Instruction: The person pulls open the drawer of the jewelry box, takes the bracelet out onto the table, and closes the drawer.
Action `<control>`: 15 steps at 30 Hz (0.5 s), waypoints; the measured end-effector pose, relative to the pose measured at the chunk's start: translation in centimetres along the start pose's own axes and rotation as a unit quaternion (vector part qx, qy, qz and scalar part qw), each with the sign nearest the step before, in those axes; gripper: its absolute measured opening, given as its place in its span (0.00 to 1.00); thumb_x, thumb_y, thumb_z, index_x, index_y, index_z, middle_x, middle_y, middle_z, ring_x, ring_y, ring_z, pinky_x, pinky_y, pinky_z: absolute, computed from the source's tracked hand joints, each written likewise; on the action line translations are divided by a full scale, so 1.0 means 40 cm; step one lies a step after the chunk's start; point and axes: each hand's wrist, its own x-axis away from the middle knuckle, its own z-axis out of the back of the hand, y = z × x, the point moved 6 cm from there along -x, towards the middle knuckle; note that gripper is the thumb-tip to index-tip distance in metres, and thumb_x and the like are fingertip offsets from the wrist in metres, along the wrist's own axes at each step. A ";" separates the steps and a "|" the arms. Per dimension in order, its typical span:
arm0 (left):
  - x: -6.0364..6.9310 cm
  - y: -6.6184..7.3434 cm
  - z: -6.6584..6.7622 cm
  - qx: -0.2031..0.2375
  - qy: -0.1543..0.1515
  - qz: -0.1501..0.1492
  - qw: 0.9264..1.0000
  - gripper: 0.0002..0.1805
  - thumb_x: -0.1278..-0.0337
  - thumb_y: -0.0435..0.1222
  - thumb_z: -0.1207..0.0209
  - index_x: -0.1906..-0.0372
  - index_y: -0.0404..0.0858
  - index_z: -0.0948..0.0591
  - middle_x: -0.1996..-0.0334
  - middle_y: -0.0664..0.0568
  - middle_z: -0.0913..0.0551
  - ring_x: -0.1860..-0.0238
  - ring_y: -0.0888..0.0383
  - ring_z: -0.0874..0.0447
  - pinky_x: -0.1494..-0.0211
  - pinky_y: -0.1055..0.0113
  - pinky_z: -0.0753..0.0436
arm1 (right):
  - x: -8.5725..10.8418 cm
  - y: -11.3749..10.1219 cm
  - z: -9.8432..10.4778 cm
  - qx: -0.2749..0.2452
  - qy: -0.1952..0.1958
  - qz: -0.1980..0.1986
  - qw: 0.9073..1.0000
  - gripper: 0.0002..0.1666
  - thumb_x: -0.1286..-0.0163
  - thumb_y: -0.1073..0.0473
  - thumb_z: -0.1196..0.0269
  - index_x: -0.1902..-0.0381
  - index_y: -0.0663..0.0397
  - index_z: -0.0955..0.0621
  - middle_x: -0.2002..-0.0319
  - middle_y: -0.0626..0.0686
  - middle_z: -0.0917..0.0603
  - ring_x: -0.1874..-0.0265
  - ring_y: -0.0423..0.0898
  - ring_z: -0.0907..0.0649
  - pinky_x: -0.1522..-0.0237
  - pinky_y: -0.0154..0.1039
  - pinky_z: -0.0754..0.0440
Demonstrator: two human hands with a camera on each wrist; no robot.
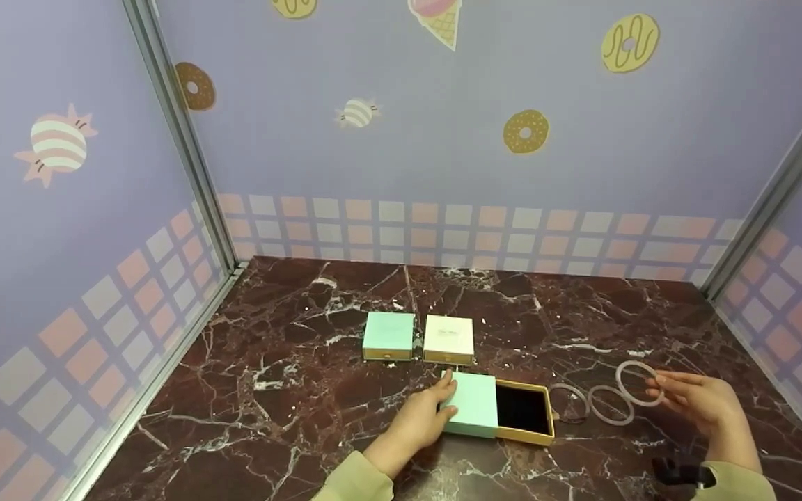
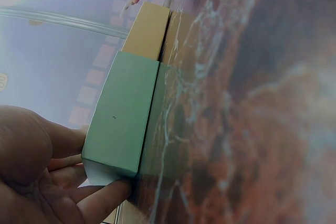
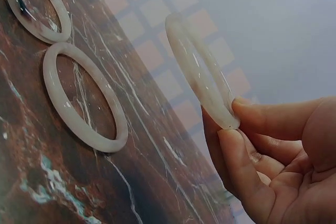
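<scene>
A pale translucent bangle point(image 1: 619, 379) is pinched between thumb and fingers of my right hand point(image 1: 706, 402), raised off the table in the right wrist view. Below it lie a second whitish bangle point(image 3: 63, 103) and a third one point(image 3: 62, 11) with a dark streak. My left hand point(image 1: 418, 414) grips the left end of a mint-green drawer box point(image 1: 470, 400), thumb on one side and fingers on the end. Its yellow drawer point(image 1: 544, 440) is pulled out to the right, showing a black lining with nothing on it.
Behind the drawer box stand a closed mint box point(image 1: 388, 330) and a closed cream box point(image 1: 448, 334), side by side. The dark red marble-patterned table point(image 1: 289, 431) has small white crumbs around them. Lilac panels point(image 1: 443, 160) enclose the back and sides.
</scene>
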 end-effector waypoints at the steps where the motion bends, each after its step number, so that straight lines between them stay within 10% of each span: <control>1: 0.001 0.000 0.000 0.002 -0.001 0.001 1.000 0.30 0.27 0.35 0.42 0.24 0.33 0.32 0.19 0.45 0.41 0.23 0.38 0.34 0.25 0.45 0.28 | 0.000 0.002 0.003 0.001 0.004 -0.001 1.000 0.12 0.26 0.62 0.35 0.67 0.37 0.12 0.67 0.41 0.08 0.66 0.36 0.09 0.60 0.28 0.11; 15: 0.002 0.001 0.000 0.003 0.003 0.002 1.000 0.30 0.27 0.35 0.42 0.25 0.33 0.31 0.19 0.45 0.41 0.24 0.39 0.34 0.24 0.45 0.29 | -0.004 0.043 0.056 -0.038 0.066 -0.019 0.997 0.22 0.23 0.67 0.40 0.74 0.38 0.13 0.74 0.42 0.09 0.72 0.36 0.09 0.66 0.27 0.12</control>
